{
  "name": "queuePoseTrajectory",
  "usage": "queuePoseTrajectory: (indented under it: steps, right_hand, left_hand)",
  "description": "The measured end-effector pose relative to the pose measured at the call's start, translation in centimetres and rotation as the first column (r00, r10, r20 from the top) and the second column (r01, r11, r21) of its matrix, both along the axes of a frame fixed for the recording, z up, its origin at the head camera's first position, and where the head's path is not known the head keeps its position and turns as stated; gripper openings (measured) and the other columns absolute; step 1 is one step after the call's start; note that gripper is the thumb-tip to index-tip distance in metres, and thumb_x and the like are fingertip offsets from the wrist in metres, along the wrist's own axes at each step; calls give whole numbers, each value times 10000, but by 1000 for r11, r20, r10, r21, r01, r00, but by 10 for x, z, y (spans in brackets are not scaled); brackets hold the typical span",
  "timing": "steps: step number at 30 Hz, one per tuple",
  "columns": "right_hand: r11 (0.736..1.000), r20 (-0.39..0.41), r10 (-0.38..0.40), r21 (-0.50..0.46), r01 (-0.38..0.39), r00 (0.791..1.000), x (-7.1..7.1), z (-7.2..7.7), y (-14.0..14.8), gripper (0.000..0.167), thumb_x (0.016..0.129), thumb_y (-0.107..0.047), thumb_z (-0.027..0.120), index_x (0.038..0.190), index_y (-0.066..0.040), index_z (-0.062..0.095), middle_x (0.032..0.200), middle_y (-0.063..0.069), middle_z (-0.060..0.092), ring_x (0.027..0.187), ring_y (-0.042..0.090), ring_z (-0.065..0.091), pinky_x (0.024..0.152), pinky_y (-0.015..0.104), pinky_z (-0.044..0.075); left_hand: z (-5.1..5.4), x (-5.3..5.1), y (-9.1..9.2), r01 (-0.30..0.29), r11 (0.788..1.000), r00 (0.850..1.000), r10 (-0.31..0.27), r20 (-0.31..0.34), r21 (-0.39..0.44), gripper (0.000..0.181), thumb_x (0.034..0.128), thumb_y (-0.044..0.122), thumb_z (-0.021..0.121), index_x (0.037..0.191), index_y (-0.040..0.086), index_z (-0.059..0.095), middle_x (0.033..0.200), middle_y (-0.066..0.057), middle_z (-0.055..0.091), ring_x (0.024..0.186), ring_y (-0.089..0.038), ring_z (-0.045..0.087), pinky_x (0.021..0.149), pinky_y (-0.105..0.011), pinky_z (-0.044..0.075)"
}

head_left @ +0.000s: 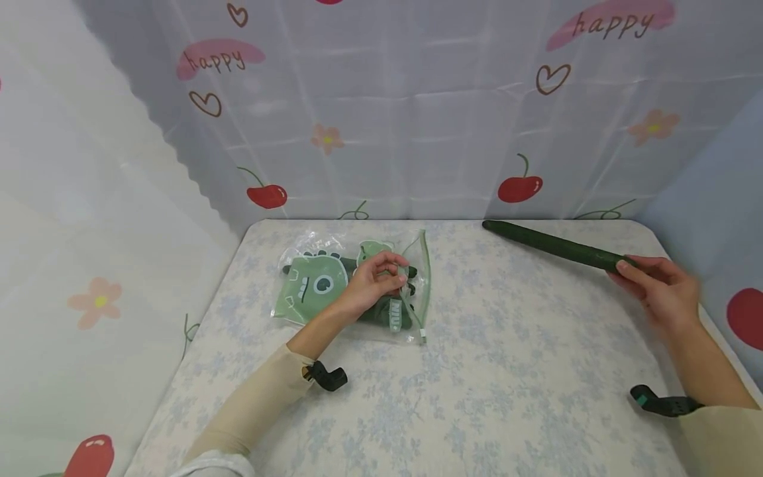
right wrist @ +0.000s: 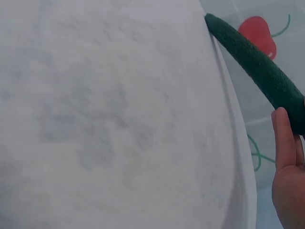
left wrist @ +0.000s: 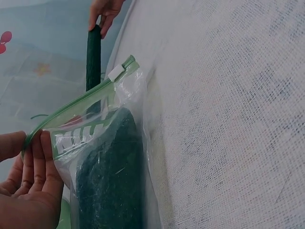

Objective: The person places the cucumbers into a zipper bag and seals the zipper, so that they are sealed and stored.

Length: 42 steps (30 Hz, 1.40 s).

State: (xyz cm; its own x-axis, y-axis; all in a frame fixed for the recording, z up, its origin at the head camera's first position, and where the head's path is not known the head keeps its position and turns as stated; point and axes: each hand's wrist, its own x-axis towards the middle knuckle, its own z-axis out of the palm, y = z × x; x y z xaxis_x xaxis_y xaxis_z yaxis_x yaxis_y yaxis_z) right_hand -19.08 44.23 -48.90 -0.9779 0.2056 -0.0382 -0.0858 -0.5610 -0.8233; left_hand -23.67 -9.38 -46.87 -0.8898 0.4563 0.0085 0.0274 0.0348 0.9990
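A clear zip bag with a green cartoon monster print lies on the left of the table, with dark green cucumbers visible through its plastic. My left hand is over the bag and pinches the green-edged mouth between thumb and fingers, as the left wrist view shows. A white slider sits near one end of that zip. At the right, my right hand grips one end of a long cucumber. The cucumber's free end points left toward the table's back edge.
The table wears a pale cloth with blue flowers. Behind it hangs a white curtain printed with cherries and hearts, and similar sheets stand at both sides. Each wrist carries a black camera mount.
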Motion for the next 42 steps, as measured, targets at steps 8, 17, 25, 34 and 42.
queuePoseTrajectory:
  steps: [8, 17, 25, 34, 42]
  right_hand:
    - [996, 48, -40, -83, 44, 998, 13, -5, -11, 320, 959, 224, 613, 1121, 20, 797, 1006, 93, 783, 902, 244, 838, 762, 389, 677]
    - [997, -33, -6, -82, 4, 999, 22, 3, -27, 339, 970, 235, 582, 1167, 46, 783, 1042, 102, 778, 923, 257, 835, 781, 401, 670]
    - [991, -68, 55, -115, -62, 996, 34, 10, -41, 347, 1000, 220, 537, 1181, 50, 779, 1098, 116, 767, 989, 276, 827, 828, 418, 668]
    - [999, -98, 49, -20, -51, 994, 38, 17, -62, 320, 997, 201, 574, 1192, 44, 774, 1109, 91, 755, 988, 245, 826, 833, 387, 665]
    - [991, -146, 133, -13, -137, 980, 40, 22, -75, 329, 1017, 209, 524, 1185, 59, 763, 1162, 90, 722, 1011, 256, 820, 857, 398, 657]
  left_hand:
    - [-4, -2, 2, -9, 999, 1000, 8, -21, -32, 312, 1050, 49, 676, 1350, 1, 607, 992, 42, 585, 880, -90, 704, 825, -278, 627]
    - [-4, -1, 1, -20, 998, 1000, 19, -11, -62, 314, 1057, 83, 682, 1361, 38, 619, 1003, 38, 581, 897, -104, 702, 844, -289, 625]
    - [-5, -1, 1, -22, 998, 1000, 21, -16, -64, 311, 1052, 78, 688, 1355, 47, 626, 1001, 38, 577, 906, -97, 705, 848, -295, 630]
    - [-3, -1, -1, -21, 998, 1000, 20, -6, -57, 312, 1048, 60, 685, 1351, 32, 620, 1006, 31, 580, 906, -105, 709, 849, -296, 633]
    - [-4, -2, 1, -18, 998, 1000, 19, 1, -61, 333, 1046, 71, 692, 1367, 30, 617, 1014, 32, 567, 914, -98, 706, 848, -293, 635]
